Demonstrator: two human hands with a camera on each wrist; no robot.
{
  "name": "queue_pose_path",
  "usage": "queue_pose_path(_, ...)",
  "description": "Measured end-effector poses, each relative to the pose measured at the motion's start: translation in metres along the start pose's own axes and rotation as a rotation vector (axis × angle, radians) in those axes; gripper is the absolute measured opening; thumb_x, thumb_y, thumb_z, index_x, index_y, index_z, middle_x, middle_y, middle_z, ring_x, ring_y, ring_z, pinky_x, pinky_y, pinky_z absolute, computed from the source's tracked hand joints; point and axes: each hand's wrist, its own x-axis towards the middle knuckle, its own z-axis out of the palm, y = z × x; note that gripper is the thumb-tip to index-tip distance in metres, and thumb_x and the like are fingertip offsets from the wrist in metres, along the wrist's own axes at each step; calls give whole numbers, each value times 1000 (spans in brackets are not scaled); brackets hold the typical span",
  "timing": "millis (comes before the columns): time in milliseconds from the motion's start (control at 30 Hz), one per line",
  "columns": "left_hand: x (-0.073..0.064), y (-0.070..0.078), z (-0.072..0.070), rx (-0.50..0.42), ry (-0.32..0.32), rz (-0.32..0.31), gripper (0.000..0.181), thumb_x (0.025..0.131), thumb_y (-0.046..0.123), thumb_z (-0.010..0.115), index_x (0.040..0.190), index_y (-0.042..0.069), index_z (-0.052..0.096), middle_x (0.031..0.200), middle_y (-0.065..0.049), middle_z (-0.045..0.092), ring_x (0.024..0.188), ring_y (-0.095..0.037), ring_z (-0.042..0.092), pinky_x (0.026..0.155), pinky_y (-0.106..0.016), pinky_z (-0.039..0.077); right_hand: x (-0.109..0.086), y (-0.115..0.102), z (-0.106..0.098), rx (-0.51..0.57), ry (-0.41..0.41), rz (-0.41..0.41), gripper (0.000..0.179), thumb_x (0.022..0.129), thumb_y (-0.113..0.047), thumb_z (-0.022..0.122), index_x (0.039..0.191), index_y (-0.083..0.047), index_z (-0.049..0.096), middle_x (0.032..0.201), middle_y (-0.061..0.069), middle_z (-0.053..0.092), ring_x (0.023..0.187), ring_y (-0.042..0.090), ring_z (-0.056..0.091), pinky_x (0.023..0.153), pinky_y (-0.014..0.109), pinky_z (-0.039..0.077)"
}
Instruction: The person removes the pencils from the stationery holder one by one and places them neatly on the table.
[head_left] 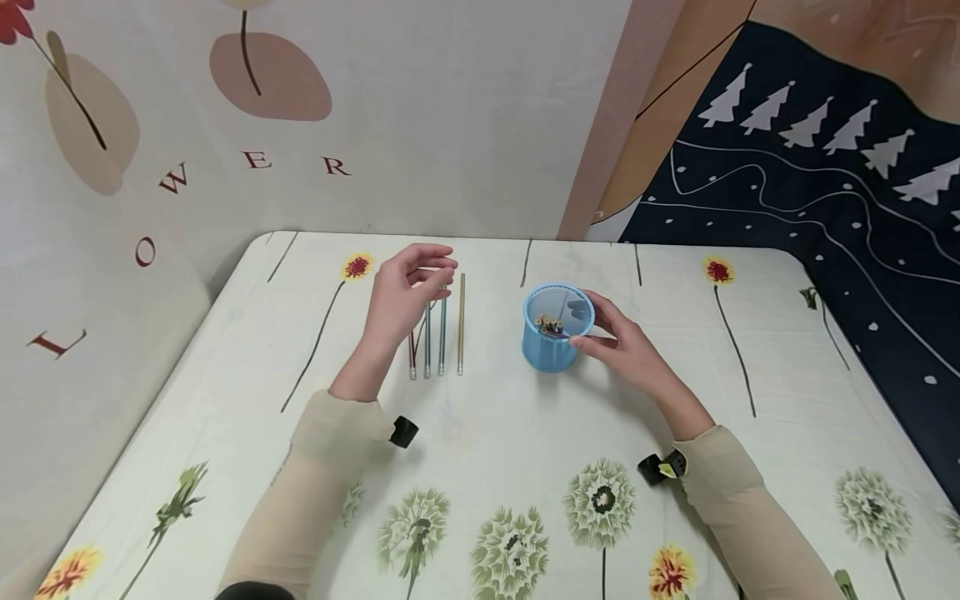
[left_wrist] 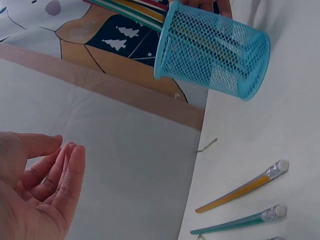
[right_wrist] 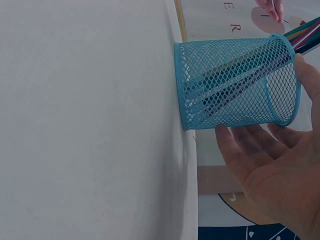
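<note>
A blue mesh pencil cup (head_left: 550, 354) stands upright on the table, with several pencils (right_wrist: 306, 36) leaning inside it. My right hand (head_left: 628, 348) holds the cup from the right, thumb at the rim and fingers along its side. Left of the cup, several pencils lie roughly side by side, eraser ends toward me: a yellow pencil (head_left: 461, 325), teal ones such as this teal pencil (left_wrist: 237, 223), and a red pencil (head_left: 412, 360). Above their far ends hovers my left hand (head_left: 405, 292), fingers loosely bent, nothing held; it partly hides the pencils in the head view.
A pale flower-printed cloth (head_left: 480, 450) covers the table. Behind its far edge hangs a light curtain (head_left: 450, 125) with printed letters, and a dark tree-patterned cloth (head_left: 810, 192) hangs at the right.
</note>
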Motion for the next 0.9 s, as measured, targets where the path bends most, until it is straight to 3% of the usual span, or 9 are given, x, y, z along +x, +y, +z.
queue_pose_path(433,-15,10,19,-10,-56,29,30,96,10,65,126,4,63,114,-14,70,89,-11,69,80,-23,63,0,-1,0,3,-2,-3,68,97,-10,64,156,-12,29,152,19,44,144,36,41,110,51,46)
queue_pose_path(767,-24,14,32,-36,-102,51,29,95,8,67,124,4,64,112,-15,69,96,-25,70,82,-25,63,0,-2,0,-6,1,6,69,97,-10,64,156,-12,28,153,19,43,145,37,40,110,52,46)
queue_pose_path(900,-28,15,37,-51,-127,77,29,94,7,68,122,3,65,112,-16,70,95,-25,70,83,-24,63,0,-2,0,0,0,3,69,97,-10,64,156,-11,28,153,19,43,145,37,40,110,52,46)
